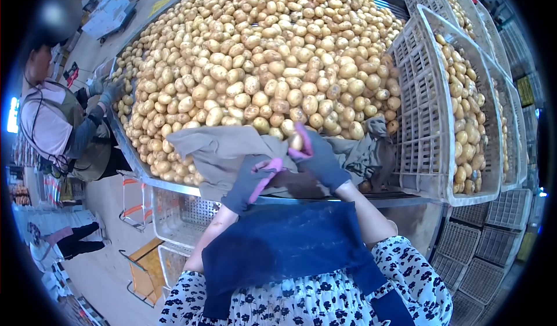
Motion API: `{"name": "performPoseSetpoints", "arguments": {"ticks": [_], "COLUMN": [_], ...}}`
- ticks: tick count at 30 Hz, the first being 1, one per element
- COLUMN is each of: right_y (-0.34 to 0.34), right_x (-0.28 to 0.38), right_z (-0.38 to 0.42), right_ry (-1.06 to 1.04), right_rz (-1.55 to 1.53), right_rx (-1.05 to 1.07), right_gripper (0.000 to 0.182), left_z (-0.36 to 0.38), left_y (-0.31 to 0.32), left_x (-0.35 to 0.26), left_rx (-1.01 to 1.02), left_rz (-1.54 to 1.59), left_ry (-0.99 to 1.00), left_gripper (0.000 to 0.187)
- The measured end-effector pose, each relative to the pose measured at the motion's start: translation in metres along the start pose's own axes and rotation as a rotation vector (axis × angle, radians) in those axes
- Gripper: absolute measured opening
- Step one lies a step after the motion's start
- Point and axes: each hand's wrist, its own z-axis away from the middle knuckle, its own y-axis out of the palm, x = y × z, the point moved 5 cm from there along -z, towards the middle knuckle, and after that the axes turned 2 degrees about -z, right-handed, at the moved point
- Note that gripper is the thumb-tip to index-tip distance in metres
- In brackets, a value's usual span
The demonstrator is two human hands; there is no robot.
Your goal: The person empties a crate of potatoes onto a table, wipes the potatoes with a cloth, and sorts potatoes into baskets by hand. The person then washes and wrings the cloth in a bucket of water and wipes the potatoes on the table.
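At the far left a co-worker's gloved hand (109, 91) rests on the edge of the potato heap (261, 53), which fills the metal-rimmed tabletop (134, 162). At the near rim, over a crumpled grey cloth (220, 149), the person's left hand (250, 181), in a dark glove with pink trim, lies with its fingers loosely curled and seems to hold nothing. The right hand (316, 158) is closed on 1 small potato (296, 142), lifted just clear of the heap. The step looks like sorting, with 1 potato picked out for checking; the next move would call for carrying it right, over the wall of the white plastic crate (426, 123) that already holds potatoes. No brand, label or writing can be read.
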Motion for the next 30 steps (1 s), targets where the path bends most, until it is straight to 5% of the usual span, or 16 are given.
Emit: {"name": "performPoseSetpoints", "arguments": {"ticks": [3, 5, 7, 9, 11, 13, 14, 16, 19, 21, 23, 24, 25, 27, 28, 30], "right_y": [0.015, 0.019, 0.014, 0.007, 0.014, 0.015, 0.016, 0.013, -0.004, -0.017, -0.059, -0.081, -0.089, -0.123, -0.128, -0.107], "right_x": [0.05, 0.046, 0.052, 0.057, 0.036, 0.03, 0.033, 0.038, 0.043, 0.029, 0.034, 0.031, 0.021, 0.009, 0.021, 0.024], "right_z": [0.002, 0.002, 0.0, 0.005, 0.01, 0.012, 0.013, 0.015, 0.019, 0.025, 0.01, 0.01, 0.014, 0.027, 0.031, 0.052], "right_ry": [-0.207, -0.103, 0.001, 0.392, 0.373, 0.35, 0.332, 0.313, 0.318, 0.51, 0.261, 0.238, 0.24, 0.038, 0.038, 0.541], "right_rz": [0.144, 0.029, -0.094, -0.318, -0.409, -0.501, -0.666, -0.834, -0.973, -0.847, -0.366, -0.432, -0.432, 0.036, 0.036, 0.227], "right_rx": [0.058, 0.12, 0.186, 0.393, 0.386, 0.38, 0.399, 0.414, 0.437, 0.568, 0.105, -0.222, -0.219, -0.521, -0.52, 0.131], "right_gripper": [0.059, 0.059, 0.059, 0.057, 0.055, 0.054, 0.054, 0.054, 0.055, 0.062, 0.07, 0.072, 0.072, 0.073, 0.073, 0.076], "left_z": [-0.02, -0.017, -0.017, -0.021, -0.022, -0.022, -0.024, -0.034, -0.038, -0.04, -0.037, -0.033, -0.031, -0.032, -0.027, -0.018], "left_y": [0.016, 0.023, 0.02, 0.021, 0.023, 0.022, 0.017, 0.017, 0.017, 0.018, 0.015, 0.008, -0.001, -0.008, -0.008, -0.009], "left_x": [0.024, 0.021, 0.014, 0.03, 0.039, 0.031, 0.021, 0.007, 0.008, 0.012, 0.009, 0.0, -0.005, 0.015, 0.003, -0.018], "left_rx": [-0.09, -0.101, -0.228, -0.284, -0.347, -0.469, -0.466, -0.152, -0.212, -0.247, -0.286, -0.316, -0.342, -0.304, -0.293, -0.279], "left_rz": [-0.061, 0.212, -0.449, -0.376, -0.304, 0.282, 0.279, -0.109, 0.109, 0.255, 0.401, 0.247, 0.093, 0.331, 0.339, 0.347], "left_ry": [0.228, 0.103, 0.378, 0.353, 0.336, 0.054, 0.052, -0.006, 0.096, 0.098, 0.095, 0.072, 0.049, 0.198, 0.285, 0.368], "left_gripper": [0.021, 0.027, 0.024, 0.021, 0.02, 0.016, 0.016, 0.014, 0.018, 0.017, 0.017, 0.014, 0.013, 0.02, 0.022, 0.024]}}
